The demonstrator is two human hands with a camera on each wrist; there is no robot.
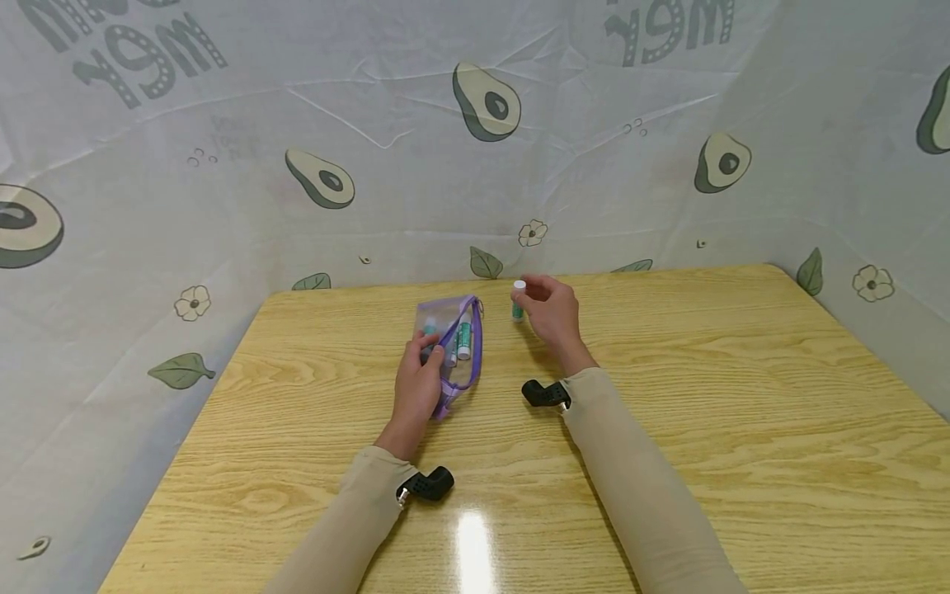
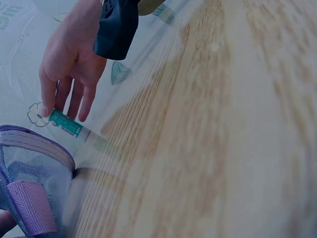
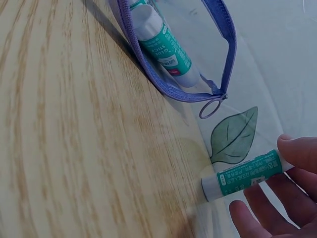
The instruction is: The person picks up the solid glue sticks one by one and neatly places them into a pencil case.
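Observation:
Between its thumb and fingers my right hand [image 1: 555,315] pinches a green-and-white glue stick [image 1: 518,310], held upright near the table's back edge. Print on its green label shows in the right wrist view, where the same glue stick [image 3: 250,174] points away from the fingertips. My left hand [image 1: 417,388] grips a see-through mesh pouch with purple zipper trim [image 1: 477,351], its mouth spread towards the right. Several glue sticks [image 1: 464,339] lie inside it; one glue stick [image 3: 168,52] reads "glue stick". The left fingers are partly hidden behind the pouch.
A wood-grain table [image 1: 712,396] lies under both hands. Behind it and at the sides hangs a pale cloth [image 1: 416,190] printed with avocados, leaves and flowers. Black wrist-camera mounts [image 1: 430,484] sit on both sleeves. The pouch's zipper ring [image 3: 210,108] hangs at its corner.

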